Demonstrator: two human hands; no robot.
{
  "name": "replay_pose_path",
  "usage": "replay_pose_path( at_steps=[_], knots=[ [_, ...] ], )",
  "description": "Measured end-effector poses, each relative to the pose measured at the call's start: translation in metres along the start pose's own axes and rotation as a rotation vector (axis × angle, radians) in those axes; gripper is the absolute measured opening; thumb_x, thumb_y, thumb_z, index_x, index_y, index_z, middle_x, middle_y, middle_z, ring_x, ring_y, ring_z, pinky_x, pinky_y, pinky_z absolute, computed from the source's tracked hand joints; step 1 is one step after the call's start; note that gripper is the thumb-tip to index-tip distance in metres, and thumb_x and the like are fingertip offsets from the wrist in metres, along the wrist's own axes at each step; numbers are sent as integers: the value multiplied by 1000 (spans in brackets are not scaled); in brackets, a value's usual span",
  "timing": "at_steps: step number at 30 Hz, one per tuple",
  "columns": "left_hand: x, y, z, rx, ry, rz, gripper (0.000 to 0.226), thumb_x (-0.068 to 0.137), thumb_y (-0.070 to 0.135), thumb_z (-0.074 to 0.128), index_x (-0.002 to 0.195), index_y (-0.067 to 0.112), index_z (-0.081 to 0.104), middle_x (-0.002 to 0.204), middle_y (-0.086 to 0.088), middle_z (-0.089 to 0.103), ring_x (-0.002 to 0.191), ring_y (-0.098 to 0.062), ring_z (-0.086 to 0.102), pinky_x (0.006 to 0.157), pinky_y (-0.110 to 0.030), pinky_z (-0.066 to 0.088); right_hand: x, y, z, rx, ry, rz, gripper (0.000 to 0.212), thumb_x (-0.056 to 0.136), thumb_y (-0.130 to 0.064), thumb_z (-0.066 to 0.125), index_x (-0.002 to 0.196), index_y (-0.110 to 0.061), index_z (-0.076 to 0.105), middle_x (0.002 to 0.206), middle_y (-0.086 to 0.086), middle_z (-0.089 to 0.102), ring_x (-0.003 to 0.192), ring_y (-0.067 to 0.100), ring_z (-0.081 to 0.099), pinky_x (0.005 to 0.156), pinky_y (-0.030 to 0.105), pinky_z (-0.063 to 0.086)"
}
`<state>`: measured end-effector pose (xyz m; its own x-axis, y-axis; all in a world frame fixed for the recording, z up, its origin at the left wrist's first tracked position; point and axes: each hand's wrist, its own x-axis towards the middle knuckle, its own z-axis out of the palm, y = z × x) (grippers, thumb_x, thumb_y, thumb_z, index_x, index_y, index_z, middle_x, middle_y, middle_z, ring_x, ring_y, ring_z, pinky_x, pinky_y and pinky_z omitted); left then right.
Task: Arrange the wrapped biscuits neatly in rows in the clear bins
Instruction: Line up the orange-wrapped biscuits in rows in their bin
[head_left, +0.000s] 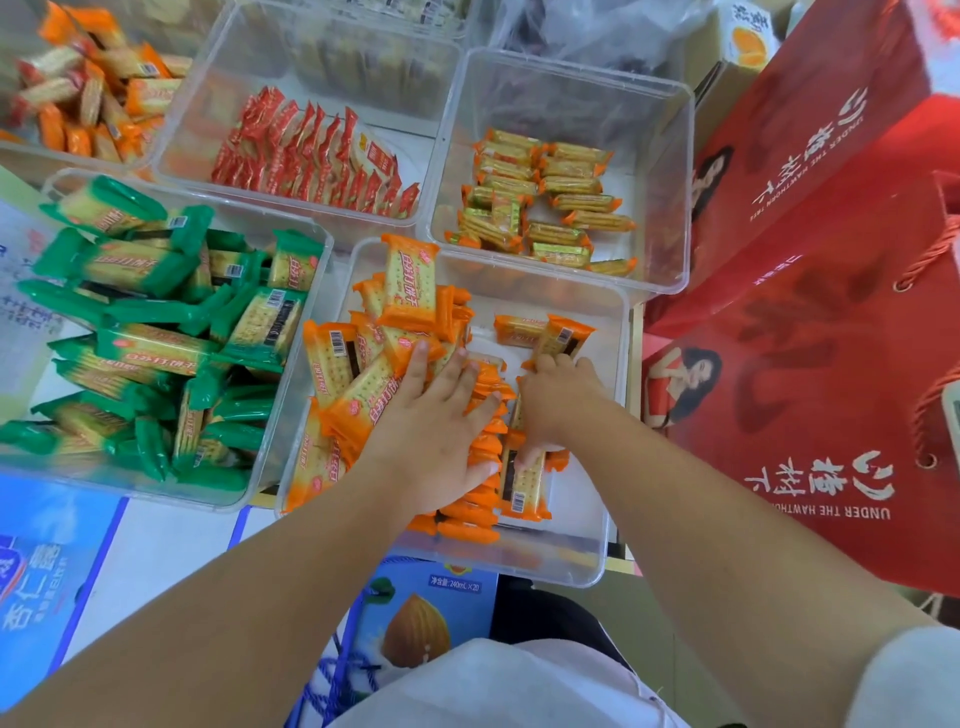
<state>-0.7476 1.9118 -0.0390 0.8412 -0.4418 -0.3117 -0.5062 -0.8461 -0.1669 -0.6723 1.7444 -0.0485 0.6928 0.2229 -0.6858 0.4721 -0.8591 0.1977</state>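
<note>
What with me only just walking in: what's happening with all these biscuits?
A person is tidying orange-wrapped biscuits in the nearest clear bin. The left hand presses flat on a row standing on edge; the right hand curls round packets beside it. Other orange packets lie loose, and the green packets next door are jumbled.

Both my forearms run bare down to the wrists. My left hand and right hand have short-trimmed nails. At the near right corner a loose, whitish short sleeve covers my right upper arm. Along the near edge, towards the middle, shows the white top I wear. Just beyond it is a patch of black fabric; I cannot tell whether it is trousers.
</note>
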Motion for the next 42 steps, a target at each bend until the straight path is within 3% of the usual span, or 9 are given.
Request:
replay_pose_path(
  at_steps=[5, 10, 13, 17, 21, 24, 33, 37, 42],
  knots=[
    [0, -1, -2, -14, -11, -7, 81, 95, 75, 18, 162, 31, 7, 170, -13, 2, 155, -36, -14, 110, -66, -28, -3, -2, 0, 61, -40, -49, 115, 49, -73, 84, 137, -17, 38, 130, 8, 53, 123, 32, 47, 101, 47, 35],
    [0, -1, -4, -26, -11, -12, 78, 96, 72, 22, 162, 32, 5, 170, -13, 1, 155, -36, -14, 110, -66, -26, -13, -2, -5, 94, -10, -75, 79, 60, -67, 83, 111, -18, 48, 97, 0, 58, 100, 26, 52, 91, 43, 41],
    [-1, -2, -5, -16, -17, -16, 78, 96, 72, 22, 161, 33, 3, 170, -13, 1, 155, -36, -14, 110, -66, -27, -21, -2, -11, 99, -23, -87, 55, 68, -60, 82, 92, -20, 53, 80, -2, 56, 84, 23, 53, 76, 37, 44],
    [-1, -1, -5, -6, -28, -26, 80, 96, 72, 23, 161, 31, 3, 170, -13, 3, 155, -35, -12, 108, -65, -31, -35, 4, -20, 200, 39, -105, 35, 76, -38, 81, 89, -19, 55, 81, 0, 58, 78, 23, 59, 63, 34, 49],
    [-1, -1, -4, -28, -17, -25, 81, 95, 73, 25, 162, 31, 4, 170, -13, 5, 155, -35, -10, 110, -66, -28, -51, 24, -43, 369, 149, -83, 28, 75, -26, 77, 85, -20, 52, 82, 0, 55, 78, 24, 58, 63, 35, 50],
    [-1, -2, -3, -30, -18, -22, 83, 95, 73, 25, 162, 29, 4, 170, -13, 5, 155, -35, -10, 110, -66, -27, -59, 35, -63, 535, 298, -30, 25, 74, -18, 74, 89, -20, 55, 87, 0, 55, 77, 23, 56, 57, 31, 42],
    [-1, -1, -9, -31, -46, -22, 83, 96, 72, 26, 162, 27, 5, 170, -13, 4, 155, -35, -13, 109, -65, -30, -30, 18, -71, 648, 674, -27, 47, 81, -14, 72, 126, -22, 61, 115, 6, 51, 97, 29, 58, 71, 33, 44],
    [-3, -2, -10, -39, -45, -22, 82, 97, 71, 26, 162, 27, 1, 170, -13, 1, 154, -35, -15, 108, -64, -32, -6, 3, -52, 626, 578, -31, 50, 82, -22, 75, 129, -26, 60, 122, 4, 56, 108, 30, 58, 79, 42, 54],
    [-4, -3, -17, -88, -32, -12, 81, 98, 66, 33, 162, 24, 9, 169, -15, 9, 155, -35, -7, 114, -64, -24, 15, -12, -20, 821, 421, -22, 58, 89, -34, 68, 143, -20, 50, 138, 10, 49, 125, 31, 52, 98, 40, 47]
  ],
)
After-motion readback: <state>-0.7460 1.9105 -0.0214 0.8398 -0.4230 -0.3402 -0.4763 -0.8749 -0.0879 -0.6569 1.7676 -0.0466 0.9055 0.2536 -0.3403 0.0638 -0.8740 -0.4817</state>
